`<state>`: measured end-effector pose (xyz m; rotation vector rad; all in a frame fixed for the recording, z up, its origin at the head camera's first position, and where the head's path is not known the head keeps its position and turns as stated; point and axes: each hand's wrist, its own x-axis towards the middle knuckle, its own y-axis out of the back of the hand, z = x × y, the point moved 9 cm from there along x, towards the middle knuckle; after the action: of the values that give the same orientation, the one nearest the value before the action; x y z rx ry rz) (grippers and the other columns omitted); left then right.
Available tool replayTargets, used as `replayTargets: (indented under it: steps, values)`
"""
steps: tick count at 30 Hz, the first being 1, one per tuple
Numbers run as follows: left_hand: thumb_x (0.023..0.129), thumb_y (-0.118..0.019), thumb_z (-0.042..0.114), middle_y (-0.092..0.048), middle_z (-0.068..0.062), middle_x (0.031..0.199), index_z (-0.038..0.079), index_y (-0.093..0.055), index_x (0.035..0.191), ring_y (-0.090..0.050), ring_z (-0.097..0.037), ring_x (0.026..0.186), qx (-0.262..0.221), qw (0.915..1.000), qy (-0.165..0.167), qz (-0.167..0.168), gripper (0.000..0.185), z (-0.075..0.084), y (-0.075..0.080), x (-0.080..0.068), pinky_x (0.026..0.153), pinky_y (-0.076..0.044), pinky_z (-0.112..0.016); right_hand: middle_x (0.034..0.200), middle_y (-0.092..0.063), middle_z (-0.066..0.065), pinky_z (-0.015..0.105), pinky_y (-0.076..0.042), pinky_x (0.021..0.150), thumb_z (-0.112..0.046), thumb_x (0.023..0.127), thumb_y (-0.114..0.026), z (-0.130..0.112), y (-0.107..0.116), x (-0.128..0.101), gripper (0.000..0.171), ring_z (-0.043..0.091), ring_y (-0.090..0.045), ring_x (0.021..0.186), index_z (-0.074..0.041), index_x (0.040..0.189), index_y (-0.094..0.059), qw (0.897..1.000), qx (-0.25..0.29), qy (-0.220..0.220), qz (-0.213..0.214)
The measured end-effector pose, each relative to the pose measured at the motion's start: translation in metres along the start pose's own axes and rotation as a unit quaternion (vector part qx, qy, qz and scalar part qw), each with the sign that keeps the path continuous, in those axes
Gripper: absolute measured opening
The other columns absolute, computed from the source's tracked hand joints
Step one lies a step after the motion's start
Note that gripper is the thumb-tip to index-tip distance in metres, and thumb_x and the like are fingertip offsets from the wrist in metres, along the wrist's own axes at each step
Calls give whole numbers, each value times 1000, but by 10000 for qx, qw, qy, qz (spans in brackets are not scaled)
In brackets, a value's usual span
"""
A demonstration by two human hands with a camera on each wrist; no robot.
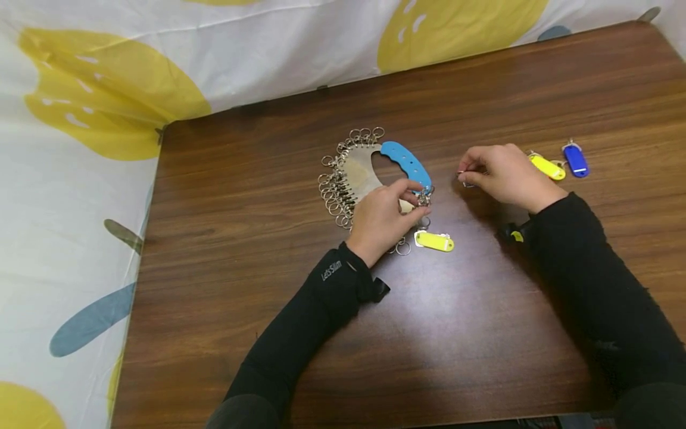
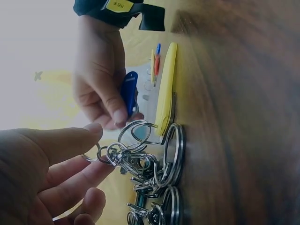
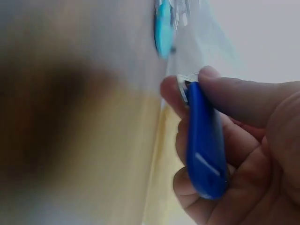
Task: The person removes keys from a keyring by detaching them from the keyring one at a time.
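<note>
My left hand (image 1: 382, 215) pinches a metal clasp (image 2: 115, 154) with split rings between thumb and index finger, at the near end of a key-ring holder's blue handle (image 1: 405, 162). The holder's pale metal plate (image 1: 358, 168) lies flat, its curved edge lined with several clasps and split rings. Just right of that hand lies a yellow key tag (image 1: 434, 241). My right hand (image 1: 504, 174), to the right of the holder, grips a blue key tag (image 3: 206, 145) by its ring end between thumb and index finger. From the head view this tag is mostly hidden by the fingers.
Beyond my right wrist a yellow tag (image 1: 548, 167) and a blue tag (image 1: 576, 161) lie side by side, with another partly covered tag behind the yellow one. A patterned white cloth (image 1: 295, 53) hangs along the back and left edges of the brown wooden table (image 1: 225, 196).
</note>
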<state>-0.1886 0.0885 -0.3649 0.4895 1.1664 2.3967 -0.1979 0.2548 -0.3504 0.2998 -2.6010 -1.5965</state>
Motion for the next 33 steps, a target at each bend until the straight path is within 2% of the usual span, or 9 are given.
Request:
replayTargets:
  steps: [4,8,13,16,20,22,25,30,33]
  values:
    - [85,-69,39,-73,13,94,24,-67,109,-58,-3,71,12,10000,20,-31,29,0,-1,0,59,-39,-17,97,-72,18,36,-42,72,-25,93,-60,34,22,-5,20,29,-64,89,-6,100,-64,9969,132,-777,71]
    - [85,-69,38,-73,12,95,24,-68,108,-58,-4,71,-7,10000,3,-23,28,0,-1,-1,59,-40,-17,103,-71,20,35,-42,70,-41,93,-57,67,41,-13,36,33,-61,96,-7,103,-64,9872,362,-1540,218]
    - [85,-70,38,-73,11,94,23,-68,108,-58,-4,69,-14,10000,-24,8,28,0,0,-1,58,-40,-18,104,-71,18,24,-40,65,-48,91,-55,94,61,-25,45,30,-59,95,-6,106,-65,9751,399,-2101,582]
    - [85,-70,38,-73,11,94,24,-68,108,-58,-4,68,-30,10000,-21,0,28,0,0,-1,58,-39,-18,111,-68,21,22,-39,62,-49,92,-53,104,65,-31,49,32,-57,101,-5,109,-64,9685,402,-2355,705]
    - [85,-69,39,-73,12,93,25,-68,108,-57,-3,67,-40,10000,1,-31,27,-1,-1,-2,56,-38,-17,116,-63,25,38,-38,78,-47,93,-51,111,65,-32,50,40,-50,112,-2,110,-63,9655,329,-2462,781]
    - [85,-69,39,-72,12,93,25,-68,108,-56,-3,67,-44,10000,-7,-54,27,0,-2,-2,55,-38,-17,116,-62,27,49,-33,91,-46,94,-51,115,65,-34,50,44,-45,116,0,112,-63,9628,320,-2540,859]
    - [85,-68,39,-72,12,94,25,-68,109,-56,-3,67,-44,10000,-28,-81,27,0,-3,-2,55,-37,-17,120,-59,29,57,-23,104,-43,95,-51,123,67,-40,52,47,-38,123,3,117,-62,9541,366,-2803,986]
    - [85,-69,39,-72,12,93,25,-68,108,-55,-3,66,-66,9999,-49,-127,27,1,-3,-2,54,-37,-17,123,-58,26,55,-32,100,-46,94,-49,137,70,-50,56,43,-38,127,1,123,-61,9345,417,-3346,1140]
    - [85,-69,40,-72,11,93,24,-68,107,-55,-3,65,-77,9999,-63,-138,27,2,-3,-2,54,-37,-17,101,-65,14,41,-40,87,-49,93,-50,145,71,-52,57,37,-43,121,-1,123,-62,9278,445,-3518,1163]
